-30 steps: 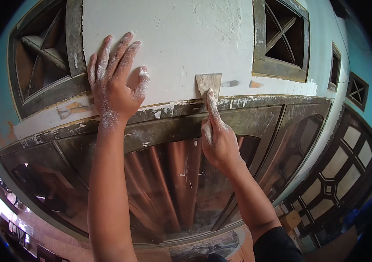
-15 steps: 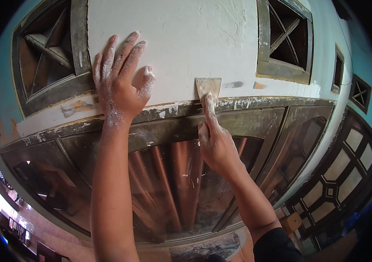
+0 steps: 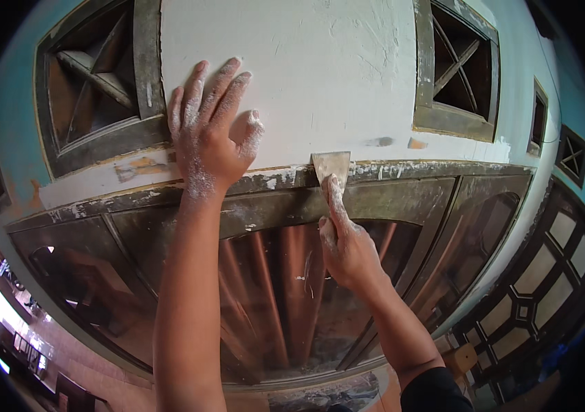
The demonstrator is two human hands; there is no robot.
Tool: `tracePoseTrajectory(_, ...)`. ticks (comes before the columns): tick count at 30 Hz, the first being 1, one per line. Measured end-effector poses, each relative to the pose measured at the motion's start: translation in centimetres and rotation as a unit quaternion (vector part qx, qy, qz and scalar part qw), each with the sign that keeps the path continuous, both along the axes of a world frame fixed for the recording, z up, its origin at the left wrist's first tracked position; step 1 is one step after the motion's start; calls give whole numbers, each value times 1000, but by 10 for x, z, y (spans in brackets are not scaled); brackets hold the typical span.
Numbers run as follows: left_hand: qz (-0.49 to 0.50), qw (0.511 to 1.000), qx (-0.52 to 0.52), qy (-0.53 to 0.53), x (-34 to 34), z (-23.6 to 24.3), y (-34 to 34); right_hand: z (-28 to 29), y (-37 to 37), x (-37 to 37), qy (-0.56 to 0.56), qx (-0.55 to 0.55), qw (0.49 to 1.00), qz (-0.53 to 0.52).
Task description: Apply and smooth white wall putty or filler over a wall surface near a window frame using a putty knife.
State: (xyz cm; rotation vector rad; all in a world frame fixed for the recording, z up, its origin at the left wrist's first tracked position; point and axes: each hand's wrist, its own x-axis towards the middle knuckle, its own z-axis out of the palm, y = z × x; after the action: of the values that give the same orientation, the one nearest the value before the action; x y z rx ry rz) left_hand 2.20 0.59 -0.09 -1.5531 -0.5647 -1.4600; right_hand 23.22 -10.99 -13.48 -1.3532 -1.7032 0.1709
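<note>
My left hand [image 3: 215, 130] lies against the white wall [image 3: 313, 75] with its fingers stretched out, dusted with white powder. In my right hand [image 3: 347, 244] is a putty knife [image 3: 333, 167], my powdery index finger pressed along its blade. The wide edge of that blade points up and meets the wall just above the dark wooden frame [image 3: 388, 172]. Its handle is hidden in my fist. White smears and flakes mark the frame's top edge under both hands. Fine scratches run over the wall's upper part.
Dark vent openings with crossed slats, one at the left [image 3: 93, 79] and another at the right [image 3: 456, 65], flank the white wall. Glass panes with a brown curtain [image 3: 299, 288] behind them fill the frame below. A panelled dark door [image 3: 540, 275] stands at the far right.
My right hand has drawn the putty knife down, so its blade edge sits lower, near the frame. The left hand stays in place on the wall while the view has shifted slightly.
</note>
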Motion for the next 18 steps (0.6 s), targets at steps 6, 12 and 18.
tracePoseTrajectory(6,-18,1000,-10,-3,1,0,-2,4,6,-1,-32,42,998,-33)
tracePoseTrajectory(12,-9,1000,-12,3,-6,-2,1,31,2,-12,-29,31,999,-33)
tracePoseTrajectory(18,-12,1000,-18,2,1,-1,1,4,1,-3,-37,43,998,-32)
